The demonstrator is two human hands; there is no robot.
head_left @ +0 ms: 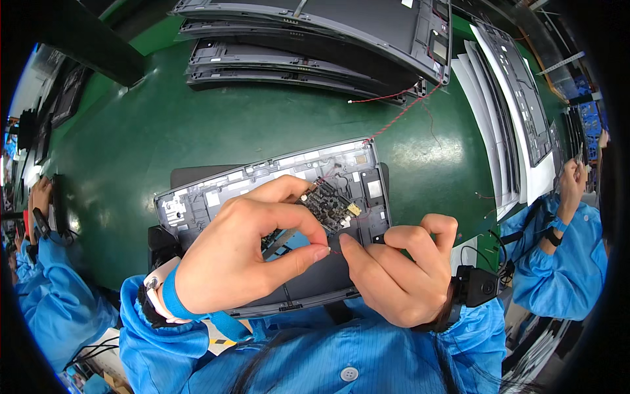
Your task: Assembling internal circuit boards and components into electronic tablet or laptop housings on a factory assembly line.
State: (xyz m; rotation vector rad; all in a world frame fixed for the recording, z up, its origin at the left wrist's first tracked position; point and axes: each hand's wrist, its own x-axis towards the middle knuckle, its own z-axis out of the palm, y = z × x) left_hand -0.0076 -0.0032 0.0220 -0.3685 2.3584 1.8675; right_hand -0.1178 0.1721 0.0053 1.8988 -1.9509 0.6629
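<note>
My left hand [243, 253], red wire [335, 252], my right hand [400, 269]
The left pinches the wire, finger to thumb, nearer the board [325, 203] just beyond, over the shell [226, 184], long axis rising rightward; the right bunches close by, whether gripping I cannot tell

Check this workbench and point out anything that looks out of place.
A red wire trails from the stacked grey panels over the green table, its white plug joined to nothing, which looks untidy. No spill shows.
</note>
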